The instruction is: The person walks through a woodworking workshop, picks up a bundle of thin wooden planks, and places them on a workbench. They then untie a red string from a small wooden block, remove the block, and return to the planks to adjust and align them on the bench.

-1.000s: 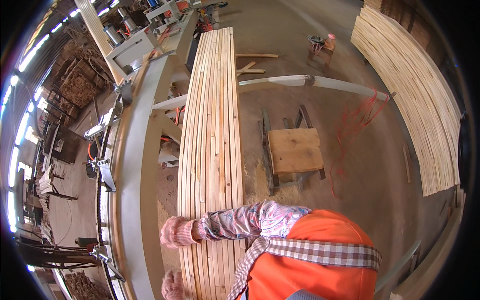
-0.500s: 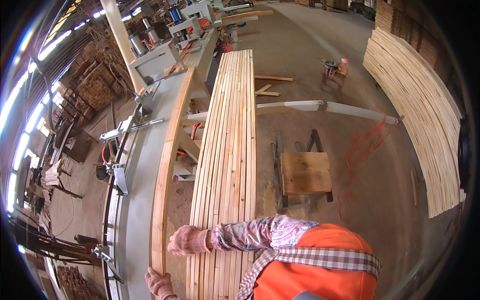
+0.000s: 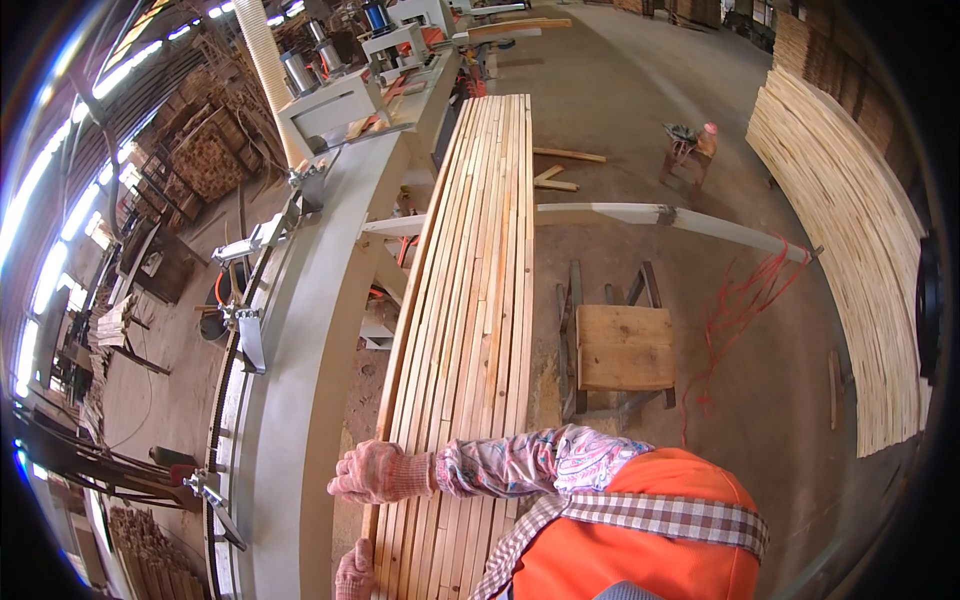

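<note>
A long wooden strip lies along the left edge of a stack of similar pale strips. My right hand, in a pinkish knitted glove, reaches across the stack with its fingers curled over the strip's outer edge. Lower down, at the picture's bottom, my left hand in the same kind of glove grips the strip near its close end. Part of that hand is out of sight. To the left of both hands runs the grey machine bed.
Metal clamps line the bed's far side, with cylinders further up. A wooden-topped stool stands right of the stack. A pale beam extends rightward, with red cord hanging from it. Large lumber piles stand at right.
The long strip has moved right, off the grey machine bed and onto the left edge of the stack. Both hands have moved with it. The whole view has shifted slightly.
</note>
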`<state>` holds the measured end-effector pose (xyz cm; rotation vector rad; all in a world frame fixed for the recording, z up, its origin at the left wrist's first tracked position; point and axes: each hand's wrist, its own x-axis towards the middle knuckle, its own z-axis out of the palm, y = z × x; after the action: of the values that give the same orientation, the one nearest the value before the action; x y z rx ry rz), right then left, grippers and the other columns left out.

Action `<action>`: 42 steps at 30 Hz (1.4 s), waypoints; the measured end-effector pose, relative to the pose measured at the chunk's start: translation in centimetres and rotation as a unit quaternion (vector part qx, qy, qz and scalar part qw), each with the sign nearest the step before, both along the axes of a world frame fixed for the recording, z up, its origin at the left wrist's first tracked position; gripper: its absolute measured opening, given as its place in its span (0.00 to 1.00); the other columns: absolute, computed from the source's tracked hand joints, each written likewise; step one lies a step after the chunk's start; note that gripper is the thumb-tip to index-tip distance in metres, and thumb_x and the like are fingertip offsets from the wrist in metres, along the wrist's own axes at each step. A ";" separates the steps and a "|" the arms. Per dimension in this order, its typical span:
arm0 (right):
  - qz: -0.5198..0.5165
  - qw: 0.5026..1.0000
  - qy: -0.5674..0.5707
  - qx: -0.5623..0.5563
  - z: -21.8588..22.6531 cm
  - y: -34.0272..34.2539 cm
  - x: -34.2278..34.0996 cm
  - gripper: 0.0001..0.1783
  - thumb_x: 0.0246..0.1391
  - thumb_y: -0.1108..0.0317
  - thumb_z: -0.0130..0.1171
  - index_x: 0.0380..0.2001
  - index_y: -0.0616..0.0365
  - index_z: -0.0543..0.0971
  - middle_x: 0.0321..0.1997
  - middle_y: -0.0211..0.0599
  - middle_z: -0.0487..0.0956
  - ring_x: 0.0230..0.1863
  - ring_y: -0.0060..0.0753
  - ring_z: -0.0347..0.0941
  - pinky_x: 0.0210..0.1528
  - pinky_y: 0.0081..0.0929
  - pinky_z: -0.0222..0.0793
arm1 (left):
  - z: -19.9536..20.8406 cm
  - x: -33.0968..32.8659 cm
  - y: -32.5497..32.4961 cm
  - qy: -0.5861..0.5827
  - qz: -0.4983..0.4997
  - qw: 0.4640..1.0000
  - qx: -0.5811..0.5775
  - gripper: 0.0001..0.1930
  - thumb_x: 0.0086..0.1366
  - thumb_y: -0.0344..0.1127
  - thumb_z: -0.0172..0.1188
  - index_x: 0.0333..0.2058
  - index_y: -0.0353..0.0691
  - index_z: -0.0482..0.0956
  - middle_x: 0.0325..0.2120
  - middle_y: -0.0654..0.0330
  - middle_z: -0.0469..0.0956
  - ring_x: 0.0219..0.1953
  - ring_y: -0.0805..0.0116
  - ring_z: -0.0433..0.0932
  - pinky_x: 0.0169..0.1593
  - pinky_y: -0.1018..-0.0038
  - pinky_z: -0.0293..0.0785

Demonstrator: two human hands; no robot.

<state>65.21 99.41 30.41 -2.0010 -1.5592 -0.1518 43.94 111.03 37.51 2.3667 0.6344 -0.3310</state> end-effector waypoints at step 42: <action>0.076 0.951 -0.037 -0.299 2.4 0.6 -0.5 0.12 0.59 0.58 0.57 0.31 0.46 0.87 0.32 0.28 0.86 0.36 0.38 0.85 0.28 0.44 0.81 | -5.9 -2.2 4.2 -0.064 0.282 0.933 -0.215 0.23 0.68 0.54 0.63 0.45 0.36 0.84 0.33 0.55 0.83 0.38 0.66 0.80 0.43 0.71 0.77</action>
<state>64.73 100.00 32.80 -2.3202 -1.9687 0.3535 41.72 115.25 31.61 1.6855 1.0245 -0.0456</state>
